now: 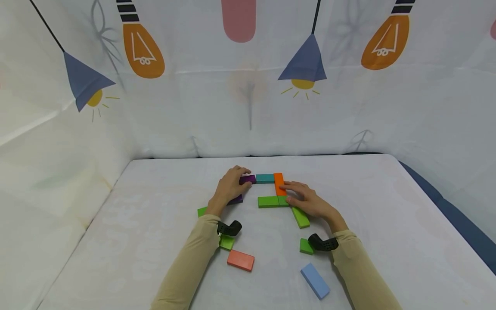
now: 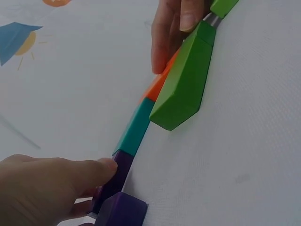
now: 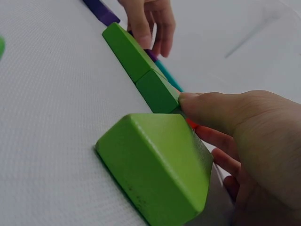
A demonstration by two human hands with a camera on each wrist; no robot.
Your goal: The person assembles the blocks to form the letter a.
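Observation:
My left hand [image 1: 231,184] pinches a purple block [image 1: 248,179] between thumb and fingers, its end against a teal block [image 1: 265,178]. An orange block [image 1: 278,185] stands crosswise at the teal block's right end. My right hand [image 1: 308,201] has its index fingertip at the orange block's right side. Its thumb touches the end of a small green block [image 3: 159,92], which abuts a longer green block [image 1: 268,202]. A slanted green block [image 1: 300,217] lies just below that thumb. Beside the left wrist, a darker purple block [image 2: 123,209] is partly hidden in the head view.
Near the left forearm lie two green blocks [image 1: 226,242], partly covered by the arm, and a salmon block [image 1: 240,261]. By the right forearm are a green block [image 1: 306,246] and a light blue block [image 1: 315,280]. A patterned white curtain [image 1: 217,116] hangs behind the white table [image 1: 128,241].

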